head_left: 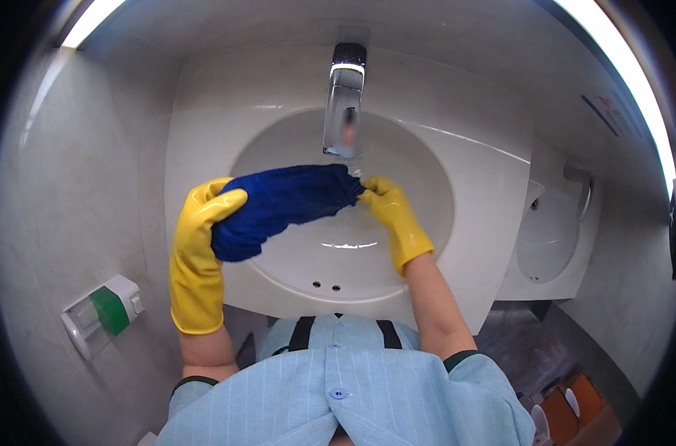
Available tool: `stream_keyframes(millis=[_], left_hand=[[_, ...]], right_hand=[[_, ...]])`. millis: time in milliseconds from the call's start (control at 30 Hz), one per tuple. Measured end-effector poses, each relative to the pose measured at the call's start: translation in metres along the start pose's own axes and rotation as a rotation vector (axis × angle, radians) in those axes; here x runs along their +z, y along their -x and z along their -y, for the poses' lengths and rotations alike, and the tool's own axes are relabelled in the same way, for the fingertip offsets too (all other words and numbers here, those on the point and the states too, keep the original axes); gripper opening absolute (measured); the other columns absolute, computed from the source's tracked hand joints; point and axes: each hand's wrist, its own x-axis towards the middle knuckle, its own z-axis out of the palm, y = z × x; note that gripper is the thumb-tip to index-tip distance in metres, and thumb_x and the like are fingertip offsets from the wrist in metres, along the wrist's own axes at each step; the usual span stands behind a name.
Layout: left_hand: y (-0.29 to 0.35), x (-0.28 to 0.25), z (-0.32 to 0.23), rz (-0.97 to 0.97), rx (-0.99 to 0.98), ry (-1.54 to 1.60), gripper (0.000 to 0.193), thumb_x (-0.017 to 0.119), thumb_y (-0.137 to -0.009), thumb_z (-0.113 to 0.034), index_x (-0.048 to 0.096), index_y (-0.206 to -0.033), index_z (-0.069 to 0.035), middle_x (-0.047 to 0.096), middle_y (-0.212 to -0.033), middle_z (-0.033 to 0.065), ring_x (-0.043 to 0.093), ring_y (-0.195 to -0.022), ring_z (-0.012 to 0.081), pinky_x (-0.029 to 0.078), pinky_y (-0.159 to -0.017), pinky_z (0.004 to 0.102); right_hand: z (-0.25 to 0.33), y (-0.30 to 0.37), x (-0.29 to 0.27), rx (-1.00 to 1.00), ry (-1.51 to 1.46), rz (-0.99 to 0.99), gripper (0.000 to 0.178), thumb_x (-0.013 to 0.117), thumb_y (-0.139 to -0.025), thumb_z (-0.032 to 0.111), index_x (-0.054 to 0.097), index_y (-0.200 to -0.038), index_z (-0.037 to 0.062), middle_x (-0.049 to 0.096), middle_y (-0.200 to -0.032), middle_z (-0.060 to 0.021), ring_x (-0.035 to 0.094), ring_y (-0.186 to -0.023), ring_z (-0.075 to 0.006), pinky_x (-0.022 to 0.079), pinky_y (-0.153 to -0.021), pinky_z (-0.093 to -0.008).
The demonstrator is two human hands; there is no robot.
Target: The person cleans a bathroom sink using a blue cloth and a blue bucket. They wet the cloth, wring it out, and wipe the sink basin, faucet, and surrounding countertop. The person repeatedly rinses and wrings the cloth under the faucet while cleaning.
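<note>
Desk [494, 193] surface runs broad and pale from the right rim of the oval basin [308, 260] to its own right edge, giving the right side more room than the left, where the desk meets a grey wall [100, 186]. Toward the front edge, close to the person's blue shirt [382, 379], the basin's inner slope shows open below the cloth [289, 201]. This cloth, deep blue, stretches over the basin's left rim and into its middle, just in front of the tap [343, 97] at the rear edge. The left hand [204, 215], in a yellow glove, rises near the desk's front left corner, forearm almost upright; its grip clasps the wide end, thumb lying across the top and pointing right, other fingers mostly hidden. The right hand [388, 212], gloved likewise, slants up and leftward over the right half of the basin, bare forearm crossing the front edge; its grip pinches the gathered narrow end between fingertips. Clear water shows beneath the spout, beside that end.
</note>
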Motion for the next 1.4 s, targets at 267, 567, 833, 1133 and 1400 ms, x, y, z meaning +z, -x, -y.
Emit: stream_keyframes(millis=[267, 567, 833, 1133, 1400], left_hand=[[-0.055, -0.015, 0.054, -0.213, -0.144, -0.79, 0.056, 0.077, -0.094, -0.041, 0.073, -0.126, 0.005, 0.078, -0.108, 0.0204, 0.076, -0.097, 0.0285, 0.059, -0.09, 0.0357], [-0.103, -0.004, 0.107, -0.387, -0.035, -0.789, 0.054, 0.072, -0.096, -0.041, 0.072, -0.133, -0.001, 0.075, -0.121, 0.0223, 0.071, -0.113, 0.035, 0.054, -0.101, 0.0397], [-0.113, 0.056, 0.168, -0.102, 0.353, -1.409, 0.091, 0.081, -0.086, -0.05, 0.045, -0.162, -0.016, 0.044, -0.162, 0.024, 0.04, -0.151, 0.0437, 0.031, -0.122, 0.0617], [-0.141, 0.043, 0.231, -0.016, 0.319, -1.648, 0.102, 0.089, -0.077, -0.037, 0.039, -0.165, -0.025, 0.042, -0.166, 0.0143, 0.034, -0.157, 0.0362, 0.024, -0.122, 0.0685], [-0.126, 0.028, 0.202, 0.021, 0.33, -1.371, 0.085, 0.083, -0.084, -0.042, 0.05, -0.158, -0.017, 0.056, -0.152, 0.0188, 0.05, -0.144, 0.0408, 0.043, -0.111, 0.0622]], right_hand=[[0.087, 0.056, -0.066, -0.143, -0.274, -0.125, 0.011, 0.073, -0.091, 0.0, 0.072, -0.097, -0.0091, 0.07, -0.094, -0.0142, 0.071, -0.08, -0.0224, 0.059, -0.074, -0.0333], [0.048, 0.057, -0.068, -0.27, 0.233, -0.424, 0.015, 0.076, -0.09, 0.007, 0.075, -0.104, 0.0017, 0.075, -0.1, -0.0162, 0.073, -0.091, -0.0284, 0.06, -0.085, -0.0394], [0.077, 0.012, -0.02, -0.101, 1.158, -0.085, 0.092, 0.088, -0.082, 0.034, 0.045, -0.161, 0.0191, 0.043, -0.166, -0.0179, 0.042, -0.151, -0.0419, 0.042, -0.119, -0.0512], [-0.007, -0.022, 0.005, -0.388, 1.184, -0.183, 0.105, 0.092, -0.076, 0.036, 0.039, -0.164, 0.0119, 0.051, -0.159, -0.0178, 0.046, -0.149, -0.0373, 0.041, -0.12, -0.0506], [0.012, -0.01, 0.012, 0.126, 0.808, -0.167, 0.088, 0.088, -0.082, 0.022, 0.046, -0.158, 0.0102, 0.06, -0.146, -0.0235, 0.062, -0.131, -0.0426, 0.051, -0.11, -0.0478]])
